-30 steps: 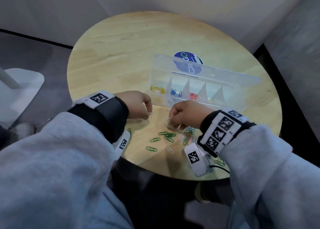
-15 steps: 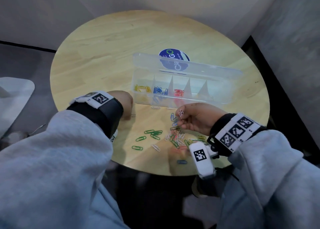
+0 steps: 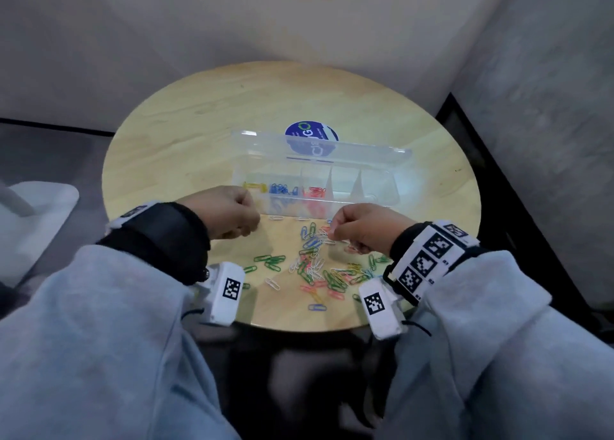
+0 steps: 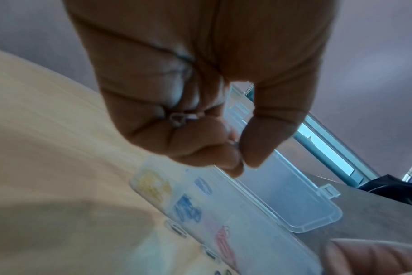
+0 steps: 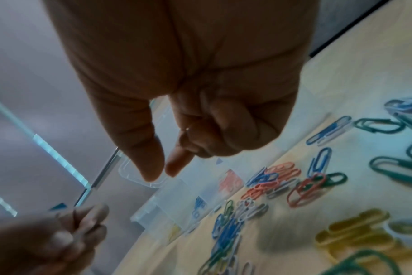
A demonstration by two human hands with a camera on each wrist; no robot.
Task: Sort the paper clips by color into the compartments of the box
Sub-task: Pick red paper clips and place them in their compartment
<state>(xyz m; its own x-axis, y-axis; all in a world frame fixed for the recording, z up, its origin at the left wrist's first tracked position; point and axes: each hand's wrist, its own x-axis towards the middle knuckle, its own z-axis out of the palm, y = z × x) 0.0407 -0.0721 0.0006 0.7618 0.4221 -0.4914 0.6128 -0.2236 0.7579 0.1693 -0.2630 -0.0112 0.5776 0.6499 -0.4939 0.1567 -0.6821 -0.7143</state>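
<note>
Head view shows the sorting partly done: in front of the clear box, both the left hand and the right hand curl around pale clips above the loose pile, probably bound next for an unfilled compartment.
</note>
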